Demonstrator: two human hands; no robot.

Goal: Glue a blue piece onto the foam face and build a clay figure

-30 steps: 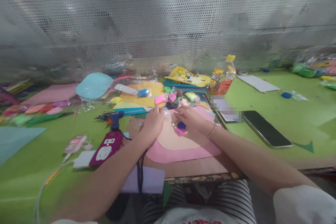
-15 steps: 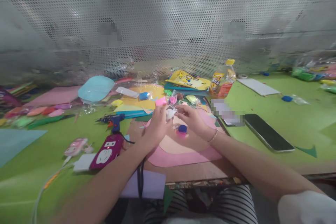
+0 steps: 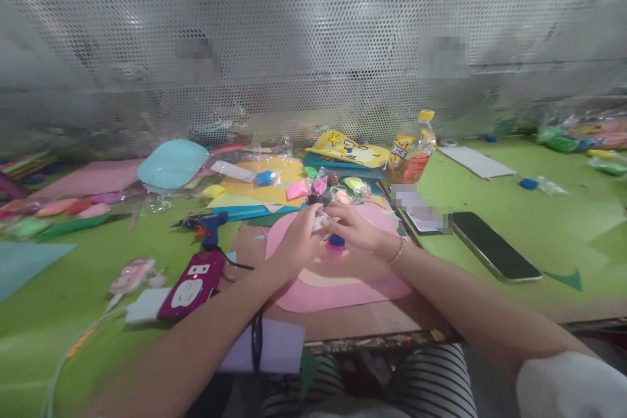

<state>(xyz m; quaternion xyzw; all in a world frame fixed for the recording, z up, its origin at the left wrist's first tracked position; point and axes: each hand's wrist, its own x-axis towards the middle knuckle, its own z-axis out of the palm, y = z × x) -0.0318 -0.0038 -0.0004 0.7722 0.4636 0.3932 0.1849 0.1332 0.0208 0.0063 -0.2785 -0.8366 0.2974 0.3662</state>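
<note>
Between my two hands is a small white lump in clear wrap (image 3: 321,221), over the pink and cream paper shape (image 3: 337,294). My left hand (image 3: 302,235) has its fingers closed on the lump's left side. My right hand (image 3: 350,227) pinches it from the right with bent fingers. Just below the fingers, a blue lump (image 3: 336,240) sits on a pink piece on the paper. Small wrapped clay packets, among them a pink one (image 3: 296,190) and a pale yellow one (image 3: 354,185), lie beyond my hands.
To the left are a blue glue gun (image 3: 208,228), a purple device (image 3: 191,286) and a light blue rounded sheet (image 3: 173,164). A bottle (image 3: 414,150) stands at the back right, near a black phone (image 3: 494,245). A perforated metal screen (image 3: 313,46) rises behind.
Both hands have moved slightly closer to the blue lump, with the white lump still between them. Dark material now shows just beyond the fingertips. The view has shifted a little.
</note>
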